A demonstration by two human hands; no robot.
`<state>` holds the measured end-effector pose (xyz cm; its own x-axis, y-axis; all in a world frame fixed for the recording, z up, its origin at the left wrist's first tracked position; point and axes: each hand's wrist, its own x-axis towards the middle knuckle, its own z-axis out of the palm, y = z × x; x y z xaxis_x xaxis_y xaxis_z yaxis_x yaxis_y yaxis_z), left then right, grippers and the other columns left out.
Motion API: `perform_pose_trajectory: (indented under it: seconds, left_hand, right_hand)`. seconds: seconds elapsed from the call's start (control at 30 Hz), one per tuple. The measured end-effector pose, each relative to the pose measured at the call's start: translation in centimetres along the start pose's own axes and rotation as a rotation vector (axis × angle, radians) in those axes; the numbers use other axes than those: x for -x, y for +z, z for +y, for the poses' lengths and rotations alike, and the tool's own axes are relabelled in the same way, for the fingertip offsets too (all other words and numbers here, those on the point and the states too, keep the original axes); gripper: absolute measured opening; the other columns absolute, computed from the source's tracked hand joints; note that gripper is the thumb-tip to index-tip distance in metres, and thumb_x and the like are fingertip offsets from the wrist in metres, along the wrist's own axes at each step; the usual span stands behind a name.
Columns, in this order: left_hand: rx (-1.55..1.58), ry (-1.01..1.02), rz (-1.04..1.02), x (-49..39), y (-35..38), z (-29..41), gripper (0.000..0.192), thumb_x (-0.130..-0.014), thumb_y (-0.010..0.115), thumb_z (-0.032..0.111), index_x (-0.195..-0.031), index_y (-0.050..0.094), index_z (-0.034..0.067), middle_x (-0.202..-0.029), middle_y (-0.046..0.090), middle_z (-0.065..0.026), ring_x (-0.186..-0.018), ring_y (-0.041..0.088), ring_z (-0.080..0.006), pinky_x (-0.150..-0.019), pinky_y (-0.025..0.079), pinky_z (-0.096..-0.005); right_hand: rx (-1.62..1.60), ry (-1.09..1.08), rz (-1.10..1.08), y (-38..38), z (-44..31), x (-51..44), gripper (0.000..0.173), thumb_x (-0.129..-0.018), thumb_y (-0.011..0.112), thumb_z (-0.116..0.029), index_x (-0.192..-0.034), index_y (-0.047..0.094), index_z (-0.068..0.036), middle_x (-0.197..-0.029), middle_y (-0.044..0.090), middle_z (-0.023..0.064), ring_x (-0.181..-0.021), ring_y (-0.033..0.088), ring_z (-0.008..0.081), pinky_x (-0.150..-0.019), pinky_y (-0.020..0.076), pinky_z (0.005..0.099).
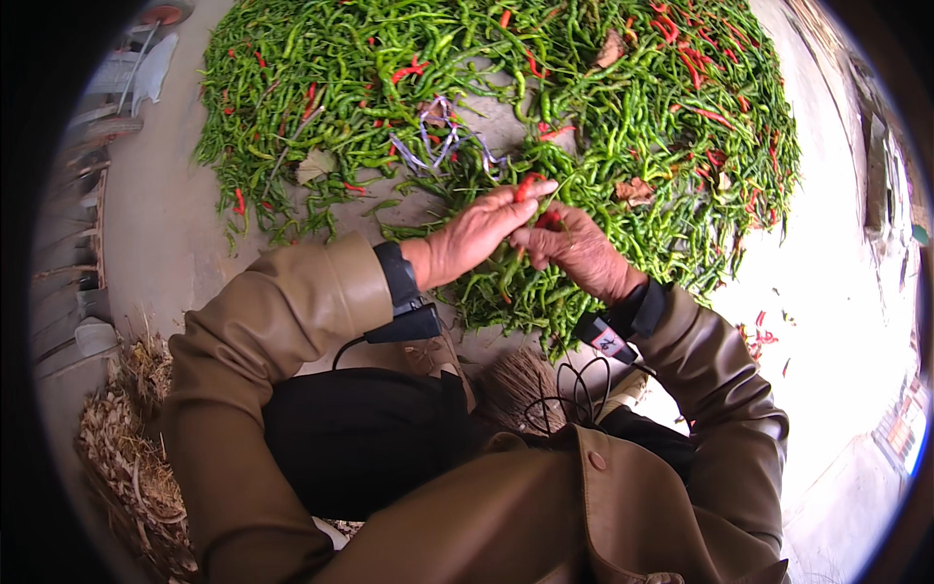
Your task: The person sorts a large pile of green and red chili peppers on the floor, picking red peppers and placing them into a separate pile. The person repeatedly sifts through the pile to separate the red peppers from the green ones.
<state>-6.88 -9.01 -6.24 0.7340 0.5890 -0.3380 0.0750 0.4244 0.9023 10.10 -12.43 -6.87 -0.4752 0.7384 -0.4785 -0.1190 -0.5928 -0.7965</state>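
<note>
My left hand [474,226] reaches over a wide heap of green chili peppers [620,95]. A red chili pepper [527,187] lies against its fingers, held there. Close beside it, my right hand [580,252] has its fingers curled around another red chili pepper [549,219]. A greenish pepper [507,276] hangs just below the right fingertips; whether they hold it I cannot tell. Red peppers [410,71] are scattered through the heap. Both wrists carry black strapped devices with cables.
Purple-white plastic twine [441,142] lies tangled on the peppers, near dry leaves [315,166] and a thin stick [295,139]. A straw broom [522,387] lies between my feet. Dry husks [131,460] are piled at left. Some red peppers [765,337] lie on the concrete floor at right.
</note>
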Motion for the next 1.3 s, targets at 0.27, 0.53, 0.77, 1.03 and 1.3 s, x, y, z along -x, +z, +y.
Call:
perform_pose_trajectory:
  seconds: [0.27, 0.53, 0.77, 1.03, 1.3]
  left_hand:
    - [-0.800, 0.343, 0.150, -0.8, -3.2, -3.0, 0.040, -0.079, 0.056, 0.021, -0.115, 0.048, 0.005, -0.095, 0.052, -0.0133, -0.089, 0.049, -0.0274, -0.080, 0.041, -0.0355]
    - [-1.810, 0.515, 0.308, -1.6, -13.6, -3.3, 0.044, -0.070, 0.052, 0.002, -0.113, 0.049, 0.014, -0.116, 0.043, -0.0079, -0.105, 0.043, -0.0276, -0.088, 0.037, -0.0390]
    - [-1.984, 0.306, 0.058, -4.8, -16.2, -4.4, 0.033, -0.071, 0.050, 0.007, -0.104, 0.051, 0.008, -0.093, 0.050, -0.0059, -0.090, 0.051, -0.0215, -0.066, 0.046, -0.0313]
    - [-1.376, 0.351, 0.345, 2.0, -14.3, 0.1, 0.012, -0.069, 0.048, -0.002, -0.079, 0.051, 0.004, -0.079, 0.051, -0.0107, -0.074, 0.054, -0.0292, -0.062, 0.045, -0.0374]
    - [-1.318, -0.094, 0.976, 31.3, -17.7, -2.7, 0.015, -0.076, 0.044, -0.005, -0.087, 0.054, -0.002, -0.077, 0.052, -0.0180, -0.073, 0.053, -0.0314, -0.066, 0.042, -0.0351]
  right_hand:
    - [0.230, 0.120, 0.089, -5.2, 0.0, 2.6, 0.019, -0.083, 0.059, -0.022, -0.089, 0.058, -0.004, -0.074, 0.057, 0.0016, -0.060, 0.050, 0.0084, -0.052, 0.0397, 0.0209]
    - [1.278, 0.668, 0.162, -22.6, 2.6, 23.1, 0.020, -0.072, 0.064, -0.019, -0.086, 0.059, -0.006, -0.074, 0.059, 0.0118, -0.074, 0.058, 0.0261, -0.067, 0.0466, 0.0324]
    - [1.338, 0.407, 0.361, -21.6, 1.2, 20.0, 0.048, -0.068, 0.064, -0.010, -0.113, 0.049, -0.002, -0.103, 0.056, 0.0197, -0.097, 0.053, 0.0336, -0.084, 0.0425, 0.0379]
    - [0.985, -0.098, 0.232, -12.8, -1.3, 1.6, 0.029, -0.077, 0.057, -0.007, -0.105, 0.057, -0.005, -0.099, 0.061, 0.0140, -0.083, 0.061, 0.0219, -0.073, 0.0488, 0.0297]
    - [0.886, -0.225, 0.181, -8.5, -1.2, -8.7, 0.020, -0.074, 0.059, -0.014, -0.092, 0.063, -0.006, -0.085, 0.063, 0.0134, -0.077, 0.062, 0.0242, -0.072, 0.0484, 0.0305]
